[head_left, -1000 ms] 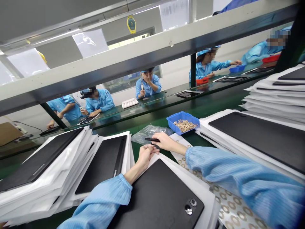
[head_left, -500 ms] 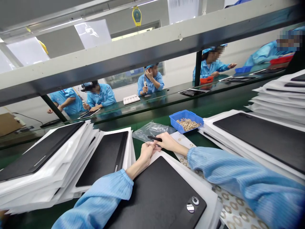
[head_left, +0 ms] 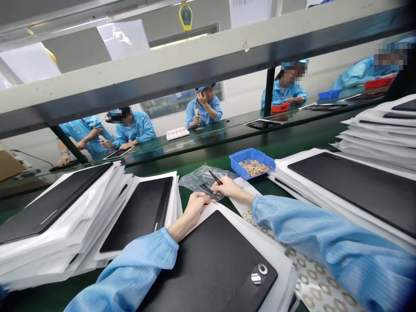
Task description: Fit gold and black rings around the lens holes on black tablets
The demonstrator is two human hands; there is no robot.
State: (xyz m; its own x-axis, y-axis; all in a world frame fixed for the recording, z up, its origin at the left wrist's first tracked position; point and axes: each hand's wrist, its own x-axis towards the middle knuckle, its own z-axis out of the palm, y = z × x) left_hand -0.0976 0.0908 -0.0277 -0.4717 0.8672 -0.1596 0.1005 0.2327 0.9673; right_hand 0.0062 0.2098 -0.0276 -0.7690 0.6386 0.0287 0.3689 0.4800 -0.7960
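Observation:
In the head view, my right hand [head_left: 225, 187] is closed round a slim black pen-like tool [head_left: 215, 177], whose upper end points up and left. It is over the near side of a clear plastic bag [head_left: 191, 181] that has small dark round pieces [head_left: 205, 186] in or on it. My left hand [head_left: 196, 206] is at the bag's near edge, fingers together and seemingly pinching it; the fingertips are partly hidden. Below both hands, a black tablet-like panel [head_left: 211, 260] with two shiny round parts [head_left: 259, 274] at one corner lies on white sheets.
Stacks of black panels between white sheets stand at left [head_left: 58, 208] and right [head_left: 351, 186]. A blue bin [head_left: 251, 164] holds small tan rings. A sheet of ring stickers [head_left: 312, 281] lies under my right forearm. Co-workers in blue sit across the green bench [head_left: 224, 134], beneath a metal beam.
My right hand has moved slightly right and away from my left hand, and the black tool has tipped more upright. The dark pieces at the bag now show. The view has shifted slightly.

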